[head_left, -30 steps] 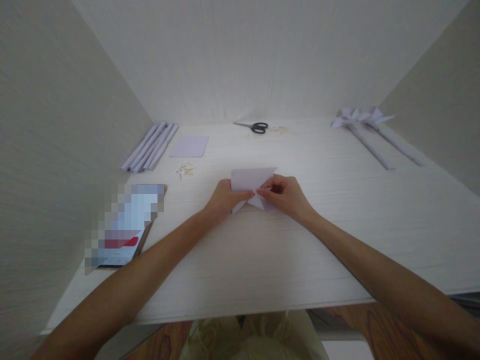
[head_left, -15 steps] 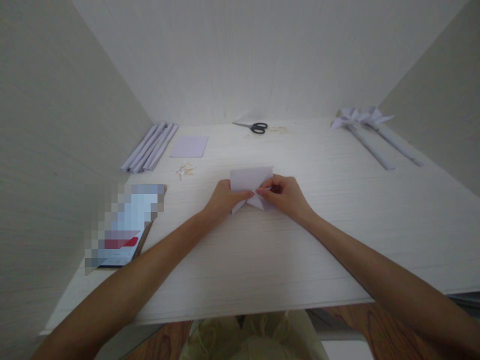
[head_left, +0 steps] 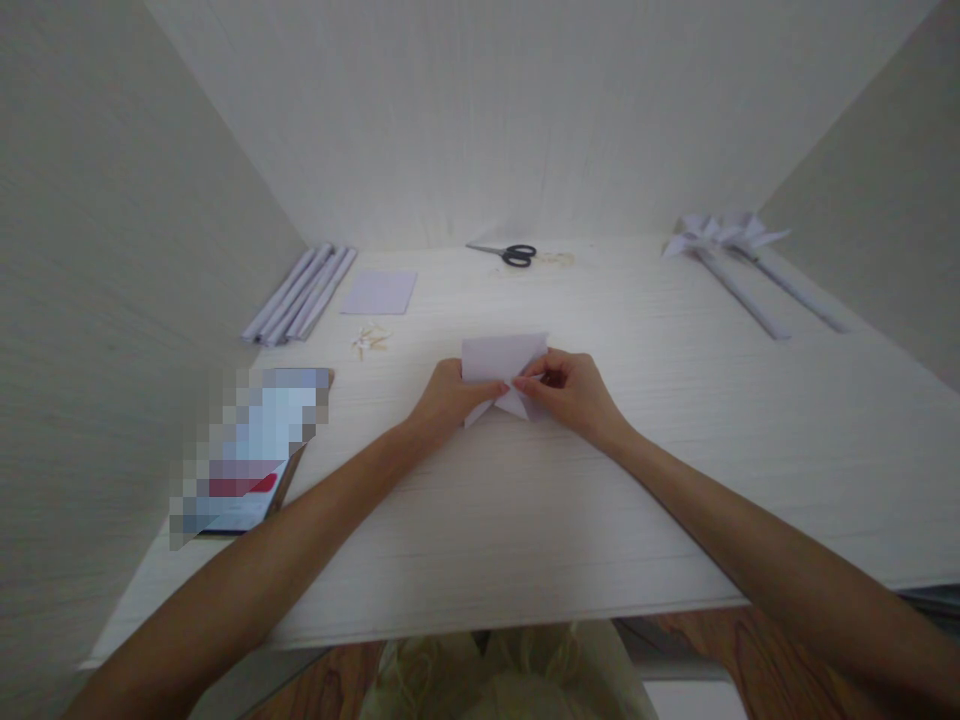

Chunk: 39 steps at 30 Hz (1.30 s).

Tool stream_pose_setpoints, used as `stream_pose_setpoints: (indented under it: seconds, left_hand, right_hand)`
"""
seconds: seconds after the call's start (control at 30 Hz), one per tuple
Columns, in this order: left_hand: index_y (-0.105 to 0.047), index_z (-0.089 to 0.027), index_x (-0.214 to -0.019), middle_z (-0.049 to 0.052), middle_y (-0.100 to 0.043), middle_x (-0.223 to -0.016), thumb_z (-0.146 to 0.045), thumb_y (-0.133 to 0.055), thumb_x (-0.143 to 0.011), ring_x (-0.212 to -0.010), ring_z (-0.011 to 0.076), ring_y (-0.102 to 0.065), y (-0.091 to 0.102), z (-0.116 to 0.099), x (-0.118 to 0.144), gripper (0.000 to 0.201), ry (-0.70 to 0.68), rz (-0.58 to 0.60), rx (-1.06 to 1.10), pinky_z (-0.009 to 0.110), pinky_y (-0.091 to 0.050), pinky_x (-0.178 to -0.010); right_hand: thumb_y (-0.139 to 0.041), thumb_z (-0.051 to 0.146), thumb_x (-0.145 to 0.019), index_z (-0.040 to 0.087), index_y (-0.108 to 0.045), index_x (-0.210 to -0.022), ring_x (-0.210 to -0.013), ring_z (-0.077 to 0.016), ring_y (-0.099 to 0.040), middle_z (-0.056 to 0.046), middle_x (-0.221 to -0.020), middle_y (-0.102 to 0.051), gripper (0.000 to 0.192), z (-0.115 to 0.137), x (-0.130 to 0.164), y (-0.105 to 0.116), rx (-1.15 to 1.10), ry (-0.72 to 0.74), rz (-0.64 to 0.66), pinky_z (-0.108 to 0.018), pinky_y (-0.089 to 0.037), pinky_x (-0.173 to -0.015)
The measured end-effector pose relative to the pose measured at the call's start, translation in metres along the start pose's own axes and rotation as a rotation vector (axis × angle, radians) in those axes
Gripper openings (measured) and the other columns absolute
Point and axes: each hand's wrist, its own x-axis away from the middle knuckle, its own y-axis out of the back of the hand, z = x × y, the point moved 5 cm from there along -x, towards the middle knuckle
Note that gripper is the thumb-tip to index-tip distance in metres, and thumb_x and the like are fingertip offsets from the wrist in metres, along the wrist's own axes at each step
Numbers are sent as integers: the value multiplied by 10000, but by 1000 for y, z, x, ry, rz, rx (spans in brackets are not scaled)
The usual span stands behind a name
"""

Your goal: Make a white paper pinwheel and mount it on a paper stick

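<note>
Inspector: Largest item first?

Clerk: The white table. Two paper tubes with folded heads lie upper right of the frame; a phone lies at left, with a bundle of rolled tubes above it.

Inspector: The hands?

Clerk: Centre frame. The left hand is closed on a folded paper, thumb laid across the top, remaining fingers hidden. The right hand has thumb and forefinger nearly together, apparently pinching a fold near the paper's middle.

Inspector: Smaller items?

Clerk: Left of upper centre, a square sheet; upper centre, scissors; below the sheet, small pale sticks.

Inspector: Risks?

Clerk: In the clerk's judgement, a slack left thumb could let the folds spring open; too hard a pull by the right fingertips could tear or wrongly crease the paper.
</note>
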Motion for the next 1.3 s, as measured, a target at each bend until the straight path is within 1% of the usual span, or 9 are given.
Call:
stream_pose_setpoints:
  seconds: [0.27, 0.43, 0.6, 0.73, 0.8, 0.97, 1.07, 1.17, 1.3]
  left_hand:
    - [-642, -86, -755, 64, -650, -705, -253, -694, -500, -610, 162, -580, -3, -3, 5, 309, 34, 1, 55, 275, -441, -581]
    - [-643, -77, -750, 68, -651, -695, -255, -675, -524, -585, 161, -573, 0, -6, 6, 290, 24, -59, -46, 267, -428, -553]
    - [-643, -84, -782, 76, -658, -733, -263, -670, -533, -617, 172, -585, -1, -3, 5, 307, 11, -54, -6, 277, -436, -573]
    - [-642, -95, -822, 78, -666, -776, -262, -673, -532, -662, 179, -597, -2, -2, 3, 337, 1, -26, 34, 292, -452, -622]
    - [-642, -93, -826, 81, -667, -788, -254, -668, -537, -691, 186, -602, -2, -2, 3, 332, -4, -1, 23, 300, -457, -650]
    - [-641, -104, -862, 83, -666, -841, -247, -637, -567, -732, 182, -605, -3, -5, 3, 327, -38, 57, -71, 290, -457, -677]
    - [-646, -96, -834, 77, -666, -783, -237, -621, -572, -674, 173, -603, -3, -8, 4, 298, -30, 80, -157, 278, -458, -631]
    - [-651, -88, -793, 65, -659, -708, -233, -606, -575, -646, 173, -598, -5, -10, 5, 265, -35, 120, -211, 270, -452, -598]
    - [-654, -90, -779, 55, -651, -689, -242, -615, -559, -638, 175, -588, -5, -11, 5, 270, -39, 88, -275, 265, -439, -574]
  right_hand:
    - [-599, 258, -645, 117, -611, -611, -462, -88, -470, -21, -572, -567, 146, 1, 2, 1, 13, -12, -42, -208, -359, -418]
    - [-595, 264, -652, 123, -600, -615, -502, -102, -501, -33, -628, -578, 145, -2, 2, -1, -41, -14, -46, -229, -398, -455]
    - [-621, 238, -621, 157, -517, -606, -552, -101, -506, -5, -630, -552, 133, -3, 2, 0, -167, -39, -64, -231, -420, -500]
    - [-671, 174, -533, 223, -349, -750, -568, -98, -537, 47, -674, -558, 392, -3, 2, 0, -470, -88, -96, -208, -426, -488]
    - [-672, 163, -522, 246, -298, -828, -548, -103, -552, 58, -673, -573, 491, -5, 1, -1, -544, -129, -70, -206, -428, -471]
    - [-671, 164, -526, 259, -253, -987, -452, -109, -530, 77, -592, -543, 629, -9, 1, -1, -479, -171, -5, -205, -415, -403]
    - [-669, 161, -529, 249, -255, -1040, -437, -106, -513, 80, -577, -512, 663, -8, 0, 0, -402, -177, 59, -197, -402, -379]
    - [-677, 122, -499, 229, -294, -1060, -440, -85, -491, 79, -598, -483, 687, -5, -1, 2, -297, -166, 75, -185, -392, -384]
    - [-677, 110, -493, 217, -311, -1066, -437, -75, -480, 90, -575, -472, 688, -3, 0, 3, -283, -187, 70, -176, -390, -390]
